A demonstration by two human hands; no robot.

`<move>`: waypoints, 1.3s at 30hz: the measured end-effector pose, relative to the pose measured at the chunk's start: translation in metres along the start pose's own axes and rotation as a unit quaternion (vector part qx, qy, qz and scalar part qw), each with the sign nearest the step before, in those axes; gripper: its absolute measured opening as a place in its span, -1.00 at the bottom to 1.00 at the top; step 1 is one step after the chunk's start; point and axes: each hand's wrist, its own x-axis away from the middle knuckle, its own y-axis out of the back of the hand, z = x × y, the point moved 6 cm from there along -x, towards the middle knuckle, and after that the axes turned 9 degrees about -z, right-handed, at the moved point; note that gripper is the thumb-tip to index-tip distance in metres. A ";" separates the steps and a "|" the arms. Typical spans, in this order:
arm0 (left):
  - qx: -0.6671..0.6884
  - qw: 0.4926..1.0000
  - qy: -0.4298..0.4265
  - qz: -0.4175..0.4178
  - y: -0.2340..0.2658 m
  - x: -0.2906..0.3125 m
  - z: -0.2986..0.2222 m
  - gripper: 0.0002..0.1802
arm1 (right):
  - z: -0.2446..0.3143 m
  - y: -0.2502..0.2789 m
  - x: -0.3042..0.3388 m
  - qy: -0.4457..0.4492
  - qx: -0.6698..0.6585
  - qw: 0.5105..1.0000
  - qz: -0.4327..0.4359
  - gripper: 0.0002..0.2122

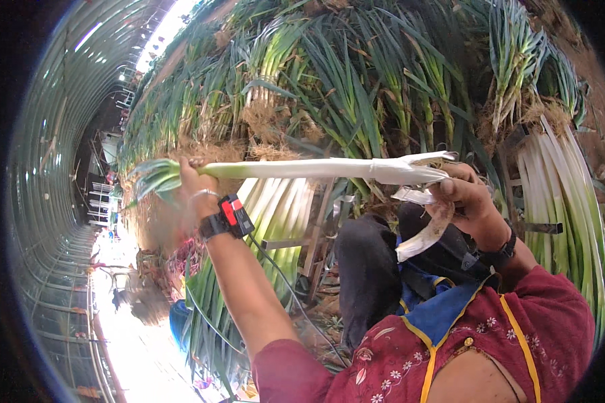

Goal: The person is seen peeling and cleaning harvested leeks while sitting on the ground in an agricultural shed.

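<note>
Two hands hold one large green onion [302, 168] level in front of dark-trousered knees [366, 258].
The left hand [196, 180] is wrapped around its leaf end, where white shaft turns green; the right hand [469, 196], at the frayed white end, pinches a curling strip of pale skin [425, 236] between thumb and fingers. Whether that strip is fully free cannot be told. Good peeling here probably means a firm but uncrushing left grip, the shaft kept straight, and a steady pull along its length so the skin doesn't snap. The ragged flaps at the white end deserve care, and the clean shaft is best kept off the rooted bunches [346, 87] beyond.
</note>
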 end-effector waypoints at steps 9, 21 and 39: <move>-0.097 0.990 -0.104 0.007 0.050 -0.032 -0.071 -0.77 | 0.040 0.121 0.044 0.166 -0.047 0.918 -0.358 -0.71; -0.611 0.561 -0.496 -0.258 0.059 0.077 -0.089 -0.22 | -0.027 0.117 -0.085 0.180 0.748 0.630 -0.107 -0.58; 0.122 0.961 -0.226 -0.101 0.106 0.134 -0.039 -0.61 | -0.076 -0.107 -0.124 0.499 0.637 0.580 0.100 -0.81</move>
